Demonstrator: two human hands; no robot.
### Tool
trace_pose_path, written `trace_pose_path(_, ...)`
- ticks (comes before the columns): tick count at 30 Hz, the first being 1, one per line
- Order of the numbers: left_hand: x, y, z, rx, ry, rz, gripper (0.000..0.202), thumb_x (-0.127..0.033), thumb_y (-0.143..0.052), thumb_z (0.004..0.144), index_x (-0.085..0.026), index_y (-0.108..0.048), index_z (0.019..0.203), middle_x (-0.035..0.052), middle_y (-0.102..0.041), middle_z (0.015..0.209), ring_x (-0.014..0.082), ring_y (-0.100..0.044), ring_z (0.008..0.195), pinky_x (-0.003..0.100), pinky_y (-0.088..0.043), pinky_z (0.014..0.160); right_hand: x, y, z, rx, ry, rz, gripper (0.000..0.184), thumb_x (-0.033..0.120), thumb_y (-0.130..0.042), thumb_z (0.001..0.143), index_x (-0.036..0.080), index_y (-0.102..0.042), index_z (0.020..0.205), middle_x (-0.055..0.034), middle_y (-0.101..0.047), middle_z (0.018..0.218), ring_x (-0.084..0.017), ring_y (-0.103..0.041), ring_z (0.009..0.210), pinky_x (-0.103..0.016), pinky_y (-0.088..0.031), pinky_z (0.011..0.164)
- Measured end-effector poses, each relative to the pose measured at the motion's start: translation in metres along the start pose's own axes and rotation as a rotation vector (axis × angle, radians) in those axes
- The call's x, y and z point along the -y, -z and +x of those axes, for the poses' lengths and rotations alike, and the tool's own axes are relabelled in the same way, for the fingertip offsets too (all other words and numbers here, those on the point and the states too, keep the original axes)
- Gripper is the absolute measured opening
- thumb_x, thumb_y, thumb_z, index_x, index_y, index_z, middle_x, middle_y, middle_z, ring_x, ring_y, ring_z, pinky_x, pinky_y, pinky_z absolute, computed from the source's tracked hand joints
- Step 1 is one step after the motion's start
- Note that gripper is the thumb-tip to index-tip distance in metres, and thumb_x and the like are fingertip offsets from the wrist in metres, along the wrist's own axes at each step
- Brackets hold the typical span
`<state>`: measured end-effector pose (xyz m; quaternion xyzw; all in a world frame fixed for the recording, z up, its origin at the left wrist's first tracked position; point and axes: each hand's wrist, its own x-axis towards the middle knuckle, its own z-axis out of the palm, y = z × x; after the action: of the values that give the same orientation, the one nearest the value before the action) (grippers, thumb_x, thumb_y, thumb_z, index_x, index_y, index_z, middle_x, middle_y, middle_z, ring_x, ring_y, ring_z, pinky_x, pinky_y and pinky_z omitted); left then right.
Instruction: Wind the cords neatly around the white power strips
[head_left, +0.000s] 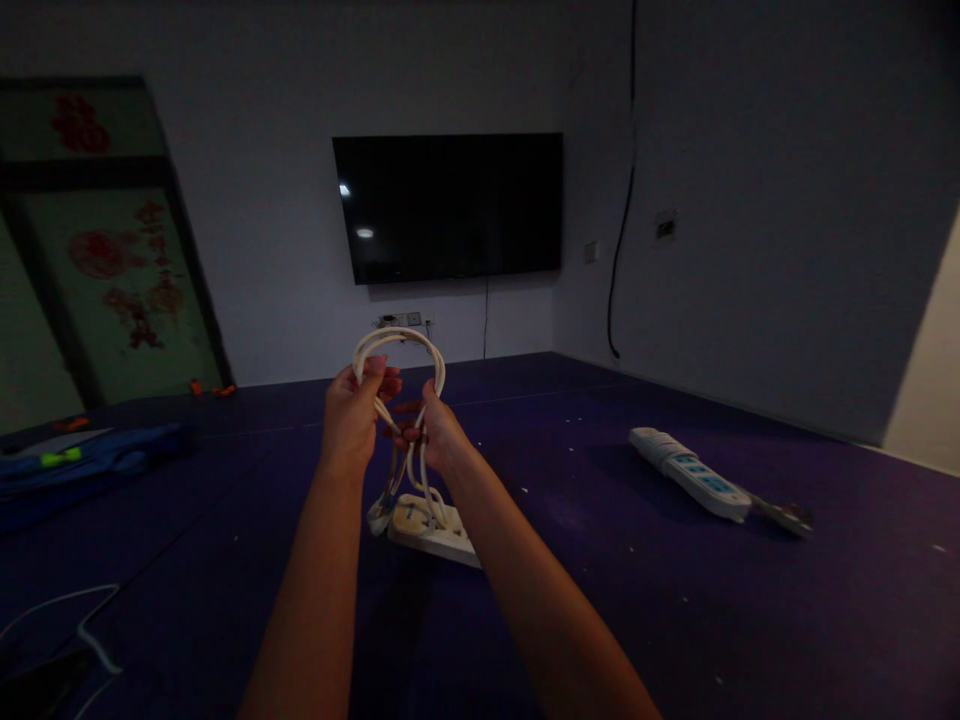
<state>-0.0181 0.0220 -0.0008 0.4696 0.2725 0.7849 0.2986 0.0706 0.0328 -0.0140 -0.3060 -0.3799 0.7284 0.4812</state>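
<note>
- Grasping the left side of a looped white cord (397,332) with the left hand (354,410), with the thumb laid across the strands.
- Grasping the right side of the same loop with the right hand (444,432), with the thumb raised along it.
- Held upright above the purple surface (555,610), with 2 strands showing along the top of the loop; trailing down below the hands to a white power strip (435,543).
- Lying well apart from the purple surface's far edge, with 1 end of that strip hidden behind the right forearm.
- Resting nearer the purple surface's right edge: a 2nd power strip (709,482) with blue sockets, wrapped in cord at its far end.
- Spread toward the purple surface's left side: blue cloth (120,455), with a thin white cable (94,632) well apart on the near side.
- Scattered near the far left corner: 3 small orange things (223,391).
- Mounted on the wall beyond the far edge: a dark television (454,210).
</note>
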Motion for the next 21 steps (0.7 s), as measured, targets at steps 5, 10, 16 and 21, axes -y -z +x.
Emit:
trace_pose_path(5,-0.008,0.004,-0.005,0.166,0.186,0.306,0.047,-0.036,-0.083,0.051,-0.014,-0.064,0.087,0.0015,-0.065,0.071,0.014,-0.06,0.065,0.026,-0.045,0.062,0.005,0.008,0.005,-0.024,0.003,0.12,0.058,0.054,-0.018,0.096,0.014,-0.052,0.072,0.0024,-0.045,0.038,-0.007,-0.036,0.028,-0.018,-0.039,0.035)
trace_pose_path(10,-0.02,0.01,-0.009,0.35,0.222,0.656,0.04,-0.035,-0.08,0.053,-0.015,-0.063,0.083,0.0035,-0.065,0.075,0.0164,-0.06,0.07,0.029,-0.044,0.066,0.012,0.018,0.008,-0.088,0.038,0.276,0.055,0.052,-0.019,0.097,0.014,-0.05,0.073,0.0015,-0.047,0.04,-0.008,-0.039,0.029,-0.018,-0.039,0.037)
trace_pose_path(16,-0.015,0.008,-0.016,0.558,0.214,0.825,0.043,-0.032,-0.082,0.046,-0.017,-0.058,0.078,-0.0007,-0.06,0.068,0.016,-0.057,0.063,0.029,-0.043,0.059,0.021,0.03,0.009,-0.185,0.095,0.418,0.055,0.051,-0.012,0.097,0.017,-0.046,0.072,-0.0047,-0.057,0.051,-0.01,-0.045,0.035,-0.02,-0.041,0.038)
trace_pose_path(21,0.001,-0.003,-0.026,0.728,0.16,0.815,0.034,-0.02,-0.083,0.04,-0.019,-0.063,0.067,0.0021,-0.065,0.066,0.0175,-0.06,0.06,0.026,-0.042,0.05,0.027,0.036,0.009,-0.203,0.16,0.58,0.054,0.053,-0.012,0.096,0.019,-0.043,0.068,0.0053,-0.038,0.043,-0.007,-0.037,0.034,-0.021,-0.049,0.046)
